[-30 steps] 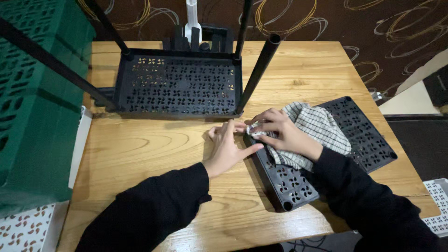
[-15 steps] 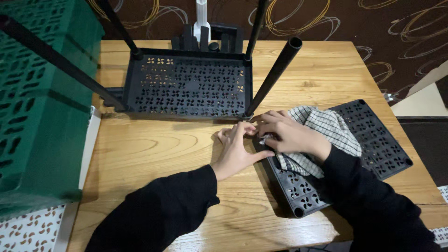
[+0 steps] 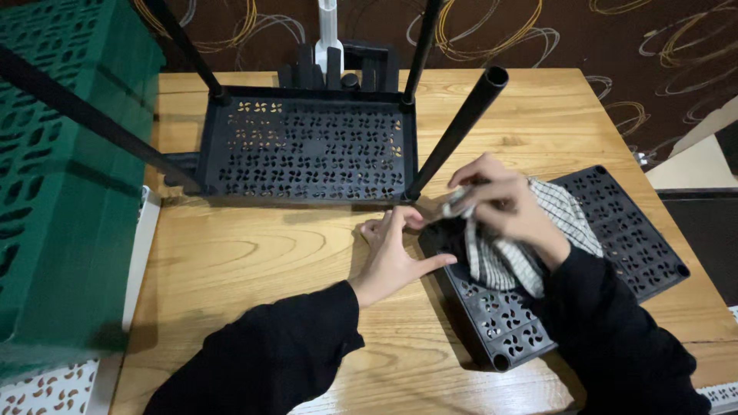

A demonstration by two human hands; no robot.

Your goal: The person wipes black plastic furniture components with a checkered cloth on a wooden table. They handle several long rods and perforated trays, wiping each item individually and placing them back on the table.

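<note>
Checked cloth lies bunched on the black perforated shelf panel at the desk's right. Left hand, released, presses flat against the panel's corner; right hand pinches the cloth's upper edge. It looks soft, light and limp, best gathered at a fold.

Support: wooden table, light grain | On it, far side: black perforated shelf lying with black tube legs pointing up | Near right: second black perforated panel lay flat, angled | Back edge: dark upright parts, probably loose fittings, too dim to tell.
</note>
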